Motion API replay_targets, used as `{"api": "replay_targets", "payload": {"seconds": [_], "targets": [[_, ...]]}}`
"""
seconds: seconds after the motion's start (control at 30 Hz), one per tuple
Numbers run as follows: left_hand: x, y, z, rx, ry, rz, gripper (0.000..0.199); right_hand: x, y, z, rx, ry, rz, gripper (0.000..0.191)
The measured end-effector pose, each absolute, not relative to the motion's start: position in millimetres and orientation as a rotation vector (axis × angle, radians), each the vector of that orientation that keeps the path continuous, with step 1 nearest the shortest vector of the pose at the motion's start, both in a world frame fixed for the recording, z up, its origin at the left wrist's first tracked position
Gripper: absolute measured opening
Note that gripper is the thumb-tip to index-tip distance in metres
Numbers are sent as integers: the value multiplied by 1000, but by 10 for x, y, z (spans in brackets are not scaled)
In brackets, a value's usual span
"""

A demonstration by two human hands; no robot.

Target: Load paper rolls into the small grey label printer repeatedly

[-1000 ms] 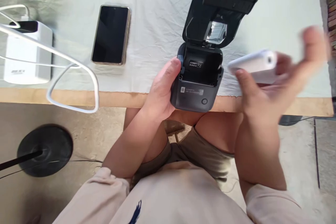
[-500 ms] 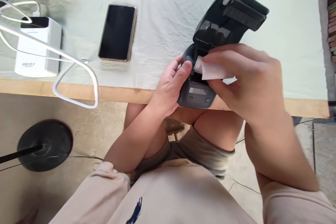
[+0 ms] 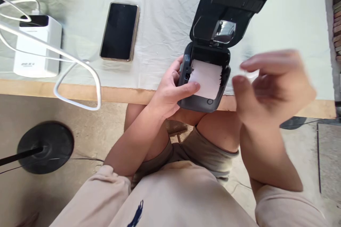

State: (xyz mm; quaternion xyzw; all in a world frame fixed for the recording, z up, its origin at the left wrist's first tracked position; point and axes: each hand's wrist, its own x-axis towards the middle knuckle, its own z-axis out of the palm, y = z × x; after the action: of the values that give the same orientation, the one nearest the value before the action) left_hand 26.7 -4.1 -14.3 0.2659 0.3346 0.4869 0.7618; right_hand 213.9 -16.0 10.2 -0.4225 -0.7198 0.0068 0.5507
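Observation:
A small dark printer-like device (image 3: 183,103) stands at the table's front edge with its hinged lid (image 3: 226,10) raised. White paper (image 3: 206,78) with ragged side edges lies over its compartment and the front of its body. Around the device's left side my left hand (image 3: 170,90) is wrapped, its thumb pressing on the paper. To the right of the device, my right hand (image 3: 274,85) is off it, blurred by motion, thumb and fingers apart with nothing visible between them.
A phone (image 3: 119,32) lies on the cloth-covered table (image 3: 165,14) left of the device. Farther left are a white power bank (image 3: 37,49) and a looped white cable (image 3: 97,88) hanging over the edge. A round black base (image 3: 45,147) is on the floor.
My right hand has let go of the paper and moved right. The paper now lies flat over the device. The lid appears tilted farther back, and my left thumb has moved onto the paper.

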Motion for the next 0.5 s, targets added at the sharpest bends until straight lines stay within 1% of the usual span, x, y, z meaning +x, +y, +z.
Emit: {"api": "replay_targets", "payload": {"seconds": [0.03, 0.1, 0.17, 0.2, 0.27, 0.33, 0.4, 0.5], "targets": [[264, -46, -139, 570, 739, 1071, 80, 2158, -113, 100, -1017, -1634, 1, 15], [256, -54, -121, 546, 764, 1098, 109, 2171, -66, 113, -1082, -1653, 19, 23], [243, -55, -98, 552, 761, 1099, 136, 2157, -94, 124, -1176, -1822, 67, 37], [237, -53, -87, 570, 744, 1084, 145, 2147, -129, 118, -1224, -1885, 97, 45], [231, -50, -68, 602, 716, 1056, 151, 2137, -212, 70, -1288, -1912, 204, 59], [240, -48, -53, 594, 728, 1055, 146, 2151, -278, -17, -1262, -1876, 373, 68], [258, -46, -40, 570, 748, 1075, 142, 2196, -293, -110, -1209, -1846, 512, 70], [278, -38, -32, 567, 724, 1087, 142, 2312, -180, -184, -1160, -1802, 543, 70]]}}
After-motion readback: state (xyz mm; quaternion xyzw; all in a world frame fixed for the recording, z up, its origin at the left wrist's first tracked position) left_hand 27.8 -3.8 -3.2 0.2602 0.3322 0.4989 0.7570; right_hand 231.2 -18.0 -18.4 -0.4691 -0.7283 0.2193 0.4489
